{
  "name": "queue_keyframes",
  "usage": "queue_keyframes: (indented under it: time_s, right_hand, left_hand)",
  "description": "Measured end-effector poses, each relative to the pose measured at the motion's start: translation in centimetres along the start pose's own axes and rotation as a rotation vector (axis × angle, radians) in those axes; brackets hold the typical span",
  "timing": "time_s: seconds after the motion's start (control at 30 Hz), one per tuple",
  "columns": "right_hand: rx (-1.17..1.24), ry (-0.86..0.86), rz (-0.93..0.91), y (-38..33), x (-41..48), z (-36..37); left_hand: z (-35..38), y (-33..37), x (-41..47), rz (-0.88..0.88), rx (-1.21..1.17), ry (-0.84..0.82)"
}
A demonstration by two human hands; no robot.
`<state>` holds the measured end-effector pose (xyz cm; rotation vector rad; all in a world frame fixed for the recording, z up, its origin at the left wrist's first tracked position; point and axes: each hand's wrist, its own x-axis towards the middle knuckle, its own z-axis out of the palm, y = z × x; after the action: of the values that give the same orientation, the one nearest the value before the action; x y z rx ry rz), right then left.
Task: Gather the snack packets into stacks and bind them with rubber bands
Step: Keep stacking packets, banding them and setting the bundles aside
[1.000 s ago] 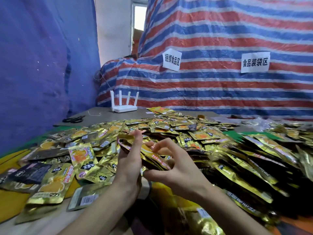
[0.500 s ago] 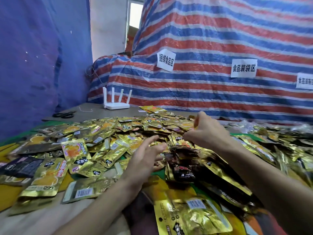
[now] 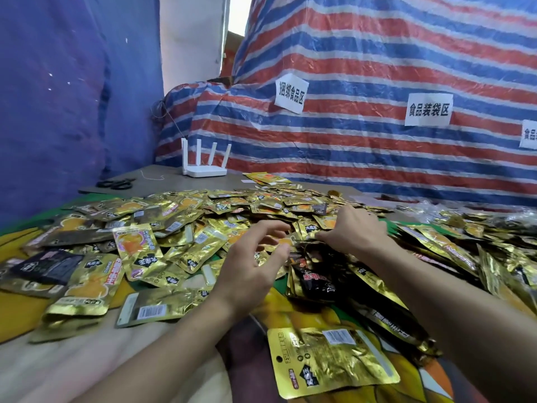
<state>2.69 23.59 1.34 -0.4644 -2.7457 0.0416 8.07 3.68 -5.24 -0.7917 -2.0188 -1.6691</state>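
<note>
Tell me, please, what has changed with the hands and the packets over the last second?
The stack that both hands held now lies on the pile. The left hand let go and hovers open; the right hand reached far out, then drew back and pinches a gold packet. The router and scissors are unchanged.

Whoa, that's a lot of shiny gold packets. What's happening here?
A person is working through a big heap of gold snack packets with bare hands. The right hand reaches into the heap, fingers down on the packets; whether it holds one is unclear. The left hand hovers beside it, fingers relaxed, holding nothing. A dark-topped stack lies between the two wrists.
</note>
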Motion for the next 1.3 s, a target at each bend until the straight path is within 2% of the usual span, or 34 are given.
queue_keyframes:
  time_s: [0.17,0.27,0.33,0.4,0.47,0.53,0.6,0.7,0.83,0.97,1.03,1.17,1.3]
  right_hand:
    - [-0.007,0.026,-0.033,-0.8,-0.9,-0.7]
    - [-0.013,0.129,-0.154,-2.2,-1.3,-1.5]
    - [0.085,0.130,-0.281,-3.7,-1.7,-1.8]
    - [0.246,0.061,-0.406,-5.5,-2.2,-1.9]
    - [0.349,-0.073,-0.523,-7.2,-2.6,-1.7]
    - [0.329,-0.260,-0.630,-8.5,-2.8,-1.2]
    - [0.182,-0.478,-0.682,-9.4,-2.8,-0.5]
    - [0.028,-0.638,-0.628,-10.6,-3.0,0.8]
    - [-0.031,-0.733,-0.553,-11.9,-2.3,2.3]
    - [-0.002,-0.827,-0.504,-12.9,-1.2,2.4]
    - [0.026,-0.797,-0.470,-13.3,-0.8,2.6]
    - [0.036,-0.594,-0.382,-14.1,-1.0,3.3]
    - [0.159,-0.562,-0.289,-15.0,-1.5,3.7]
  left_hand:
    - [-1.0,1.1,0.0,0.052,0.027,0.040]
    - [-3.3,2.4,0.7,0.114,0.078,0.189]
    - [-5.4,2.8,1.4,0.084,0.163,0.243]
    - [-7.6,2.8,2.4,-0.044,0.322,0.233]
    - [-9.9,2.2,3.5,-0.260,0.578,0.147]
    - [-12.3,1.2,4.1,-0.526,0.834,-0.041]
    - [-13.9,0.1,4.4,-0.735,1.051,-0.204]
    - [-14.6,-1.5,4.7,-0.865,1.197,-0.335]
    - [-13.8,-3.1,5.5,-0.936,1.141,-0.534]
    - [-12.2,-4.8,6.2,-0.933,1.181,-0.538]
    - [-11.4,-5.3,6.8,-0.883,1.155,-0.488]
    - [-10.1,-6.0,7.3,-0.780,1.169,-0.406]
    - [-8.4,-6.8,7.3,-0.784,1.228,-0.343]
